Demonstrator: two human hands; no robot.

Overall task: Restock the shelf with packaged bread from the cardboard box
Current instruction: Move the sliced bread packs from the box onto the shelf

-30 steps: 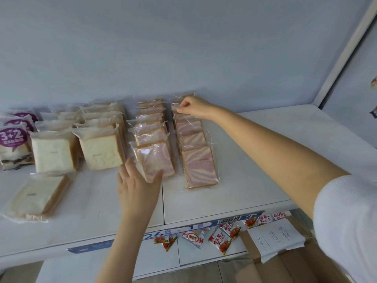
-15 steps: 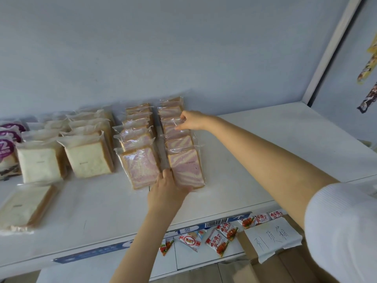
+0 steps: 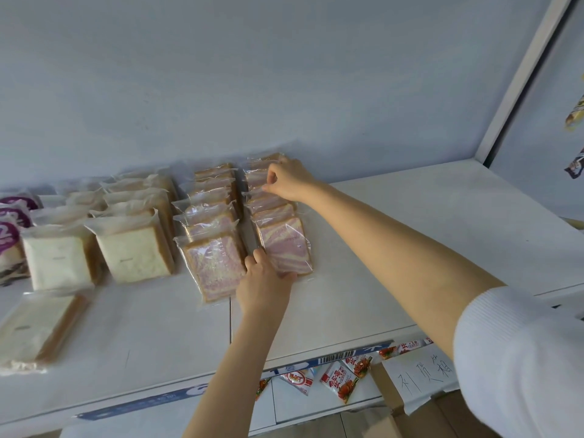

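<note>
Currently the left hand (image 3: 264, 279) grips the front pack (image 3: 286, 245) of the swirl bread row (image 3: 272, 206) on the shelf (image 3: 395, 235); the right hand (image 3: 286, 181) pinches a wrapper (image 3: 254, 179) at that row's back. Squeeze both ends together gently.

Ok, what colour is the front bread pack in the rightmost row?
Pink and cream marbled; the bread pack shows best in the head view.
</note>
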